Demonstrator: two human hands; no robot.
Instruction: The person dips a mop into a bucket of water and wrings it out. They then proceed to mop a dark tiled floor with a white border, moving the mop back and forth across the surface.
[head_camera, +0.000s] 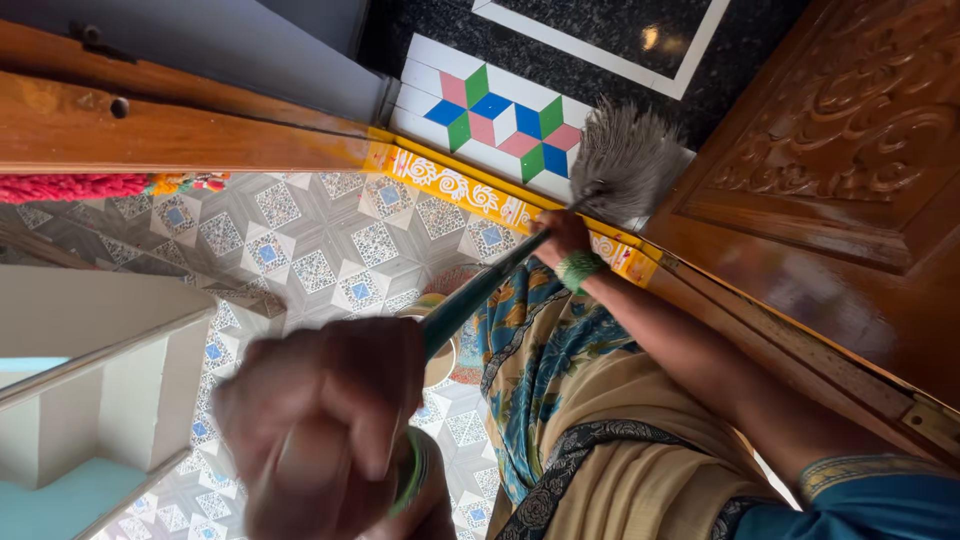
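Your hands, left (325, 430) blurred yet seemingly fisted and right (562, 235), grip the broom (620, 160) sweeping the yellow painted threshold (450, 185) beside patterned floor tiles (300, 245).

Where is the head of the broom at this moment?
In the head view, the grey broom head is at the upper right, on the yellow painted threshold, beside the carved wooden door, just beyond the right hand.

floor (300, 240): grey patterned tiles | on it: broom head (625, 160) at yellow painted threshold (470, 190)
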